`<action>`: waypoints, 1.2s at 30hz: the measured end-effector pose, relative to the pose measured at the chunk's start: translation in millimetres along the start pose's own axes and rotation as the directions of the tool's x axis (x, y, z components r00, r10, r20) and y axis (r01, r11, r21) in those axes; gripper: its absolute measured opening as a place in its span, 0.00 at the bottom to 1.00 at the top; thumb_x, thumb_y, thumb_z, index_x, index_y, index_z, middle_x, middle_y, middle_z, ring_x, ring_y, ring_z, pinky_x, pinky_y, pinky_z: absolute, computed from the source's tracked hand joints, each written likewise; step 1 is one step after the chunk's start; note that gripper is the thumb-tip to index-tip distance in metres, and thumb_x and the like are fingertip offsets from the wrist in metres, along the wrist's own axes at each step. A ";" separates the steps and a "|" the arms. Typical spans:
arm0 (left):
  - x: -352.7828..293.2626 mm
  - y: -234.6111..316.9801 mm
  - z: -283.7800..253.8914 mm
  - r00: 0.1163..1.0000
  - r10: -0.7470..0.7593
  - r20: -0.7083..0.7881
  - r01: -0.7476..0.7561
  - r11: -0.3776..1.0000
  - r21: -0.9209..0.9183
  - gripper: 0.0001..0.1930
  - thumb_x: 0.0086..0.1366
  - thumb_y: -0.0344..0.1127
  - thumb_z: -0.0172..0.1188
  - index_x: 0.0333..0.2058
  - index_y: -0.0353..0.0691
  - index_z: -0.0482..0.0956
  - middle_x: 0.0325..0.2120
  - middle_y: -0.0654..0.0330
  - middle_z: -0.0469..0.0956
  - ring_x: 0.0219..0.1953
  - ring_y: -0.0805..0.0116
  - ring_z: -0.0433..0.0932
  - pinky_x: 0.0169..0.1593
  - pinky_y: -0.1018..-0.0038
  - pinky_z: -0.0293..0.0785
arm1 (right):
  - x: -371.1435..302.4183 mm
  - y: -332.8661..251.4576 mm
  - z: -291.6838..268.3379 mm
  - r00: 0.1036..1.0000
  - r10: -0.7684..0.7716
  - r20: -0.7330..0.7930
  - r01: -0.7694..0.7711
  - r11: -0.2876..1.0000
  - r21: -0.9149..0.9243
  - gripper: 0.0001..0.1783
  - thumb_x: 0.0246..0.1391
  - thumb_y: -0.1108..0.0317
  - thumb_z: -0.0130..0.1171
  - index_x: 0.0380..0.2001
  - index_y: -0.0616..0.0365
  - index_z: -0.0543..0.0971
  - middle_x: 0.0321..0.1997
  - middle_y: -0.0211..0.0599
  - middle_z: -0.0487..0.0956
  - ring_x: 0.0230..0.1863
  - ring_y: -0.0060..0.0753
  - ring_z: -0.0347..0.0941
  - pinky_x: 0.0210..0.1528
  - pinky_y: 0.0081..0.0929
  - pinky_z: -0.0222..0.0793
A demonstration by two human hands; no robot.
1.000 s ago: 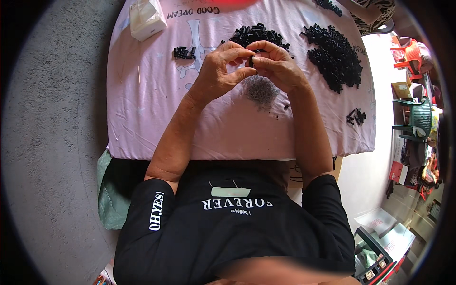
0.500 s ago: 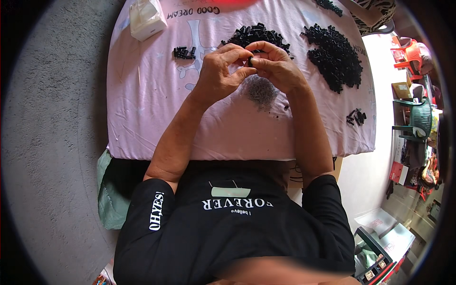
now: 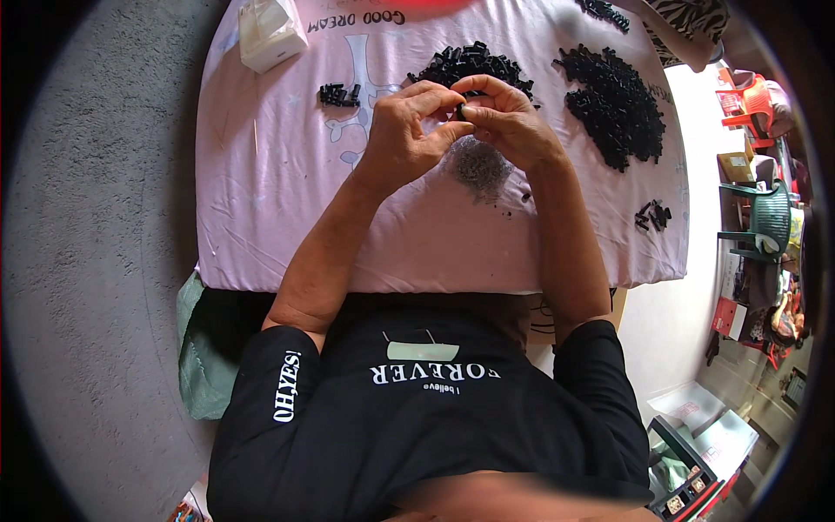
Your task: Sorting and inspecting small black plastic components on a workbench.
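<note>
Over the pink cloth-covered table (image 3: pixel 435 252), my left hand (image 3: pixel 409 130) and my right hand (image 3: pixel 509 122) meet at the fingertips. Both pinch one small black part (image 3: pixel 460 112), mostly hidden by the fingers. Just beyond the hands lies a heap of black parts (image 3: pixel 474 65). Below them on the cloth is a pile of tiny grey metallic pieces (image 3: pixel 480 167), too fine to name. A small cluster of black parts (image 3: pixel 339 95) sits left of my left hand, and a large heap of black parts (image 3: pixel 613 104) spreads to the right.
A white tissue box (image 3: pixel 271 35) stands at the far left, with a thin stick (image 3: pixel 256 137) nearer. Several loose black parts (image 3: pixel 652 215) lie near the right edge. Another person's arm (image 3: pixel 683 39) shows at the far right corner. A green chair (image 3: pixel 765 217) stands beyond the table.
My hands stay pinched on the black part with hardly any movement. The other person's arm at the far right has come slightly further into view.
</note>
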State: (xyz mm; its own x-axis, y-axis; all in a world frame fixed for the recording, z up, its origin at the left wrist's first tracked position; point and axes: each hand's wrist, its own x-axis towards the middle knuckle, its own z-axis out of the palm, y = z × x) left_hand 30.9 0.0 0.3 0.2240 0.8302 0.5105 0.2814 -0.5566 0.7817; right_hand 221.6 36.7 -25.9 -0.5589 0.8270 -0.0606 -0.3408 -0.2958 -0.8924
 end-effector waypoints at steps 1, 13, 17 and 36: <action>-0.3 -0.5 0.3 1.000 -0.001 0.000 0.001 1.000 -0.001 0.14 0.50 0.25 0.72 0.36 0.31 0.82 0.30 0.56 0.81 0.30 0.69 0.79 0.37 0.75 0.76 | -0.7 -0.1 0.6 1.000 0.000 -0.008 0.000 1.000 0.004 0.19 0.56 0.67 0.67 0.51 0.57 0.76 0.34 0.24 0.80 0.30 0.12 0.70 0.32 0.12 0.65; -1.2 -1.9 1.4 0.999 0.010 -0.034 -0.009 0.999 0.033 0.12 0.51 0.26 0.71 0.35 0.32 0.82 0.31 0.56 0.81 0.30 0.68 0.80 0.36 0.75 0.76 | -2.1 -3.3 4.1 1.000 -0.019 0.001 0.019 0.999 0.036 0.21 0.57 0.69 0.66 0.53 0.58 0.76 0.39 0.30 0.82 0.33 0.15 0.75 0.34 0.12 0.69; 1.3 -10.9 -4.1 0.999 -0.035 0.026 0.034 0.999 0.028 0.13 0.56 0.28 0.72 0.39 0.33 0.83 0.34 0.58 0.81 0.35 0.71 0.81 0.41 0.75 0.77 | -1.2 -1.3 2.7 0.999 -0.050 0.012 0.049 0.995 0.087 0.19 0.59 0.67 0.64 0.52 0.59 0.76 0.39 0.33 0.83 0.32 0.15 0.75 0.34 0.13 0.71; -6.9 -86.2 -55.9 0.931 -0.072 -0.357 0.341 0.515 0.786 0.11 0.49 0.39 0.67 0.34 0.49 0.86 0.43 0.64 0.79 0.50 0.60 0.74 0.51 0.55 0.65 | 6.6 1.8 -13.7 0.866 -0.286 -0.410 0.042 0.859 -0.510 0.07 0.61 0.68 0.60 0.37 0.60 0.81 0.30 0.33 0.83 0.28 0.18 0.78 0.32 0.19 0.75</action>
State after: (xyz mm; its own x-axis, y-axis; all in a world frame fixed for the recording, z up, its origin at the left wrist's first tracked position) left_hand -47.1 44.0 -50.5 -0.1450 0.8244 0.5471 0.9552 -0.0277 0.2948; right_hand 227.7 48.2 -34.0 -0.0765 0.9969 0.0191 0.0695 0.0244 -0.9973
